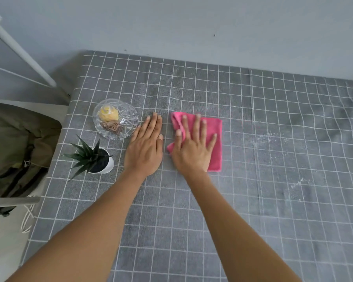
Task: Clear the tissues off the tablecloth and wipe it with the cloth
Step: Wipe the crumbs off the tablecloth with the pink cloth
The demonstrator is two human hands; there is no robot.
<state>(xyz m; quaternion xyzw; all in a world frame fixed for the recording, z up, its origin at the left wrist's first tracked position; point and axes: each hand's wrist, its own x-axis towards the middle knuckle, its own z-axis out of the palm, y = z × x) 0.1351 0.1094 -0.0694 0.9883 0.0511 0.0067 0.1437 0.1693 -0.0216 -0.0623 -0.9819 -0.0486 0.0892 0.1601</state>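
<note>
The pink cloth [209, 139] is being pressed flat on the grey checked tablecloth [273, 159] by the right hand [192, 149], fingers spread. The left hand [146, 145] is being laid flat just beside it, fingers together, near a glass bowl [115, 119] and potted plant [96, 157].

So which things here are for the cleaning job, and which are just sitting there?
For the job:
- pink cloth, pressed flat under the right hand
- grey checked tablecloth
- left hand, flat on the tablecloth beside the cloth

Just sitting there:
- glass bowl with a yellow thing inside
- small potted plant
- green bag on the chair

No tissues are in view.
</note>
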